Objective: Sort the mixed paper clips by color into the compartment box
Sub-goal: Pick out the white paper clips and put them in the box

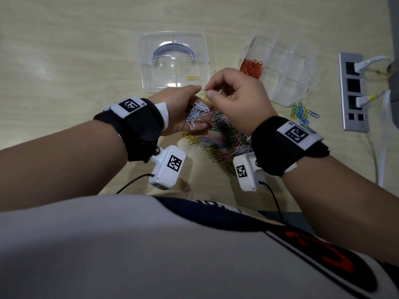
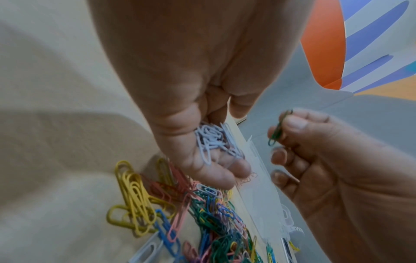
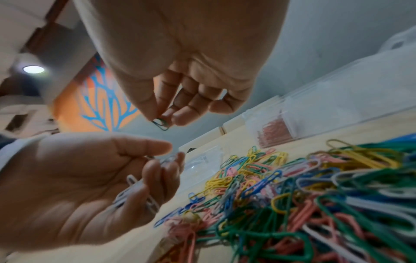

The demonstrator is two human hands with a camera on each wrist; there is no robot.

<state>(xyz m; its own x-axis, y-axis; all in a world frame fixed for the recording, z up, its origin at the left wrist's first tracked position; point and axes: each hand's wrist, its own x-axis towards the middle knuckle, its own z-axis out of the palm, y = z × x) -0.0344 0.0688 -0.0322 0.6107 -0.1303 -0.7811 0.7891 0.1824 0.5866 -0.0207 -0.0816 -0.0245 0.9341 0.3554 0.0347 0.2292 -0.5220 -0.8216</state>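
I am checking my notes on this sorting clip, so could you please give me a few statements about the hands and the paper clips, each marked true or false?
1. The left hand holds a bunch of white paper clips in its cupped palm. True.
2. The right hand pinches a yellow clip. False: it pinches a single green paper clip.
3. The mixed pile of paper clips lies on the wooden table. True.
4. The orange paper clips are scattered across the table. False: they sit together in one clear compartment.
5. A lone yellow paper clip lies in the clear lid. True.
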